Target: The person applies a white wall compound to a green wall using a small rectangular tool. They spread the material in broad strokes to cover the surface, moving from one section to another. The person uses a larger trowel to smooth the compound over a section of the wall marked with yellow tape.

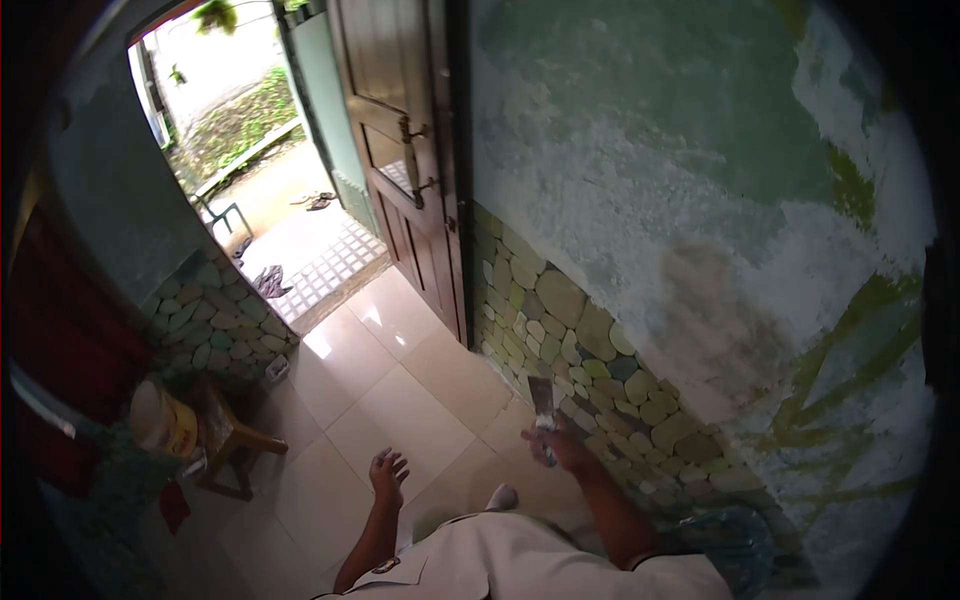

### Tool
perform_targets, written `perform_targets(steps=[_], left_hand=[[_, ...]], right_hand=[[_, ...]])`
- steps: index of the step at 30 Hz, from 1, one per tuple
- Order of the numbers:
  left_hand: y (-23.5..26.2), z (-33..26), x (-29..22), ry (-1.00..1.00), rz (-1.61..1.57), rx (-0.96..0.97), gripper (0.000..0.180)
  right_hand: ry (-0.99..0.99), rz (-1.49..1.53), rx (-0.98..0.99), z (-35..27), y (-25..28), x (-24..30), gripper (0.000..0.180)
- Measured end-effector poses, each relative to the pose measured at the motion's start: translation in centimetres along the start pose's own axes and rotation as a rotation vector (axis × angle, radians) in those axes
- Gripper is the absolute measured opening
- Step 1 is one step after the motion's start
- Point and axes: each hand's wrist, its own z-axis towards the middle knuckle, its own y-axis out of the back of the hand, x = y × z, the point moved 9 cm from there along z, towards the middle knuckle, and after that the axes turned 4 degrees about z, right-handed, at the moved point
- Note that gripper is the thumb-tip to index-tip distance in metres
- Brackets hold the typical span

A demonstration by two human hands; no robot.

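Note:
My right hand (562,444) is closed round the handle of a putty knife (541,395), whose wide flat blade points up and away from me. The knife is in front of the stone-patterned lower part of the wall (600,400); whether its blade touches the wall I cannot tell. Above the stones, the wall is patchy green paint and whitish filler (690,230), with a damp-looking darker patch. My left hand (389,474) hangs over the tiled floor with its fingers apart and nothing in it.
A brown wooden door (400,150) stands open beside the wall, with sandals (270,282) outside. At the left, a bucket (163,420) stands by a wooden stool (235,440), near a red cloth (174,505). A greenish plastic chair (735,535) is close at my right.

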Motion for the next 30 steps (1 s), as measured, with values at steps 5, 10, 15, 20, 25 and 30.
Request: perform_targets(steps=[5, 10, 15, 20, 25, 30], left_hand=[[-7.3, 4.8, 0.0, 0.065, 0.061, 0.14, 0.04], [-13.2, 10.3, 1.8, 0.173, 0.206, 0.302, 0.042], [-21.5, 16.2, -3.4, 0.027, 0.4, 0.509, 0.036], [-32.6, 27.5, -13.8, -0.732, 0.676, 0.493, 0.037], [-50.3, 23.3, -30.5, -1.219, 0.483, 0.505, 0.059], [-61.0, 7.3, -38.4, -1.574, 0.291, 0.481, 0.087]], right_hand=[[0.1, -0.076, -0.087, 1.8, 2.2, 3.1, 0.019], [0.298, 0.005, -0.384, 2.6, 7.5, 1.8, 0.032], [0.484, 0.406, -0.608, 1.9, 11.8, 0.4, 0.05], [0.579, 0.457, -0.864, 1.9, 12.7, 1.6, 0.055], [0.682, 0.509, -1.083, -0.9, 11.6, -0.1, 0.055], [0.793, 0.765, -1.345, -5.4, 10.5, -6.0, 0.05]])
